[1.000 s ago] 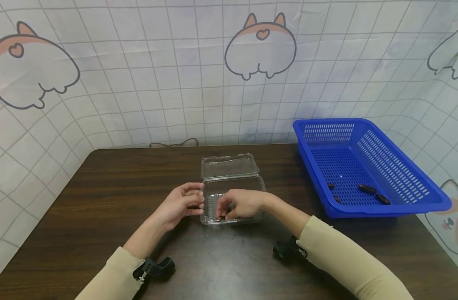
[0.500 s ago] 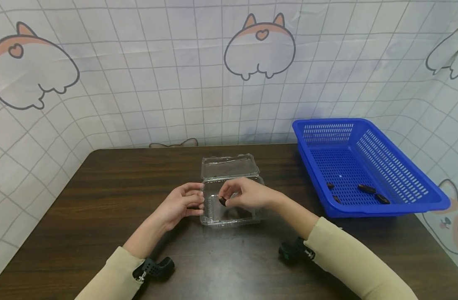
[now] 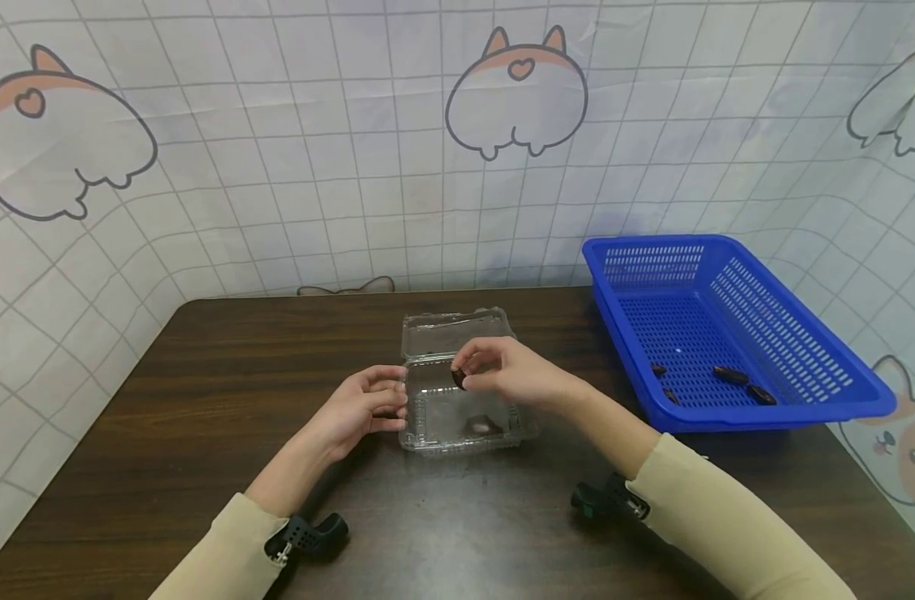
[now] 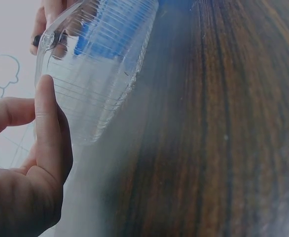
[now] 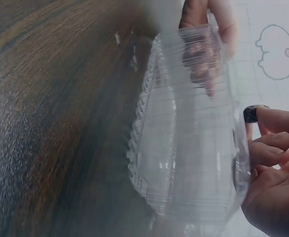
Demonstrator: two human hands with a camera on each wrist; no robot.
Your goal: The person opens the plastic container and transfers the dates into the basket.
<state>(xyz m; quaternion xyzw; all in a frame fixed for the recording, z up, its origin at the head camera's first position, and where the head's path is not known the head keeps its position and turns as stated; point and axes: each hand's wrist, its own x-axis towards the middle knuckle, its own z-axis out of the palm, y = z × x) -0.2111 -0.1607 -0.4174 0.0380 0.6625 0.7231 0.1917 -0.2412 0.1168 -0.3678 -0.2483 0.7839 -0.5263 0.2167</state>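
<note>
The right hand (image 3: 512, 377) rises out of the clear clamshell box (image 3: 461, 412), where a second ago its fingers were down at the near front corner of the tray. It now hovers above the box's far rim, pinching a dark date (image 3: 458, 379) at its fingertips, higher and farther from the person than half a second ago. With the hand lifted away, another dark date (image 3: 482, 426) shows on the box floor below it.
</note>
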